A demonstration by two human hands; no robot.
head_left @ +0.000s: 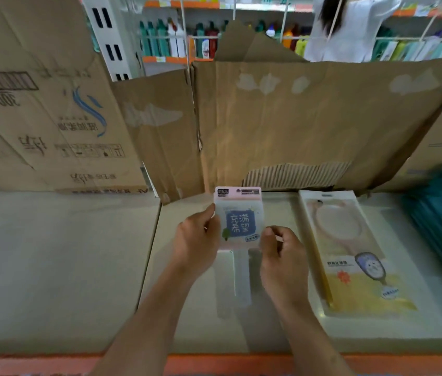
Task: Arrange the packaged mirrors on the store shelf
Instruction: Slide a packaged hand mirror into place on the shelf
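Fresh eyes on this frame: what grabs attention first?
The pink packaged mirror in mid-frame, gripped at its sides by the left hand and the right hand. To its right, a yellow packaged mirror lies flat on the pale shelf. Torn brown cardboard stands along the back.

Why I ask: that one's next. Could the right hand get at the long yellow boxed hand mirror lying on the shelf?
Probably yes, once freed: the right hand pinches the pink packaged mirror, but the yellow boxed hand mirror lies beside it with only shelf between.
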